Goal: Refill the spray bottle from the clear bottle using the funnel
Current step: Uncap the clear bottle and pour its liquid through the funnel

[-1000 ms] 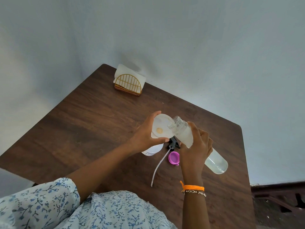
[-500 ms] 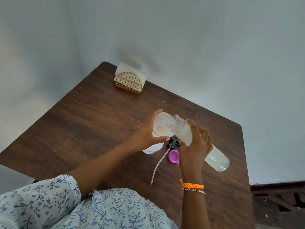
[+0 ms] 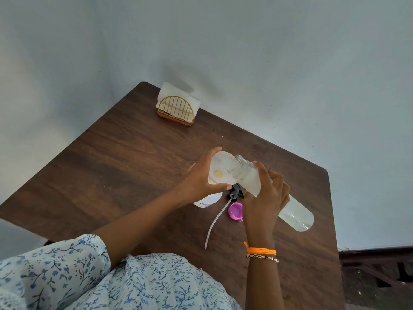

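Note:
My left hand [image 3: 199,177] grips the rim of a translucent white funnel [image 3: 220,167] that sits in the neck of the white spray bottle [image 3: 206,200], which stands on the table mostly hidden below the funnel. My right hand [image 3: 266,195] holds the long clear bottle [image 3: 295,214] tilted, its open threaded mouth over the funnel's bowl and cloudy liquid inside. The black spray head [image 3: 235,193] with its dip tube [image 3: 215,222] lies on the table beside a pink cap [image 3: 235,210].
A gold wire napkin holder [image 3: 176,111] with white napkins stands at the far corner of the dark wooden table [image 3: 125,157]. Grey walls close in behind and to the left. The table's right edge borders a dark floor.
The clear bottle's mouth has stayed over the funnel, with the bottle tilted slightly further. Both hands keep their grips and the view shifted a little.

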Demonstrator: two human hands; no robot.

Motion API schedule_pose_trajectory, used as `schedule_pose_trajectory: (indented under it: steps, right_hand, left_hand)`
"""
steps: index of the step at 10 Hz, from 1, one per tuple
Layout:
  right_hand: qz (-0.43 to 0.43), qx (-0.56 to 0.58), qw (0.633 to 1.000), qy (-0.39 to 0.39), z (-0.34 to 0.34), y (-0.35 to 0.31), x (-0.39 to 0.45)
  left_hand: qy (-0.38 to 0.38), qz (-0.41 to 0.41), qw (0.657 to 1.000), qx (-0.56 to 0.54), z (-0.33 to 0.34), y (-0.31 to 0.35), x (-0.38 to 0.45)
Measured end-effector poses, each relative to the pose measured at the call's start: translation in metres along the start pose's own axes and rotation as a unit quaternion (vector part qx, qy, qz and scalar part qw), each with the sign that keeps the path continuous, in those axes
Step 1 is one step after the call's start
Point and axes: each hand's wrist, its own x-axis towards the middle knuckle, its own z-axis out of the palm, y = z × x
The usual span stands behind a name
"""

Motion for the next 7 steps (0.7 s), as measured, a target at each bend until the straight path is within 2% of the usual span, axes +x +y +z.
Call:
schedule_pose_trajectory:
  steps: [7]
  right_hand:
    - [0.004, 0.003, 1.000, -0.001, -0.0024, -0.0038, -0.0005]
  left_hand:
    - [0.004, 0.000, 1.000, -0.002, 0.0013, -0.0025, 0.0006]
